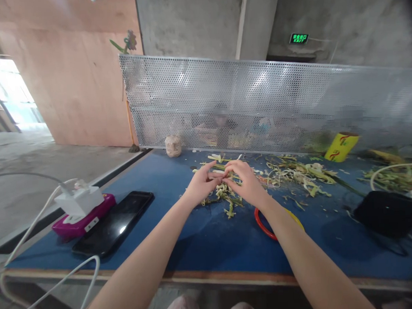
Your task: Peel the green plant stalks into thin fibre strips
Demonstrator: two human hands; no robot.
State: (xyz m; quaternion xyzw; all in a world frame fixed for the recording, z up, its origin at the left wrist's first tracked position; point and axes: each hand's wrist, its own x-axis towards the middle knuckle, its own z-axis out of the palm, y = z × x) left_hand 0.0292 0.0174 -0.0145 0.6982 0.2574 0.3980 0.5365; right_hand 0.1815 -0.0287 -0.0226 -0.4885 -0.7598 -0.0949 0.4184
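Observation:
My left hand (199, 184) and my right hand (246, 179) meet over the middle of the blue table (210, 250), fingertips close together. Both are closed in a pinch; what lies between the fingers is too small to make out. Below and around them lie pale green and yellowish plant scraps (229, 203), some curled into thin strips. A larger heap of such peelings (307, 175) spreads to the right of my right hand. Under my right forearm, partly hidden, rests a red and yellow ring (262, 224).
At left are a black phone (116, 224), a magenta power strip (82, 223) with a white charger (79, 203), and cables. A perforated metal screen (196, 89) borders the back, with a whitish lump (173, 146) and a yellow box (341, 147). A black device (388, 212) sits right.

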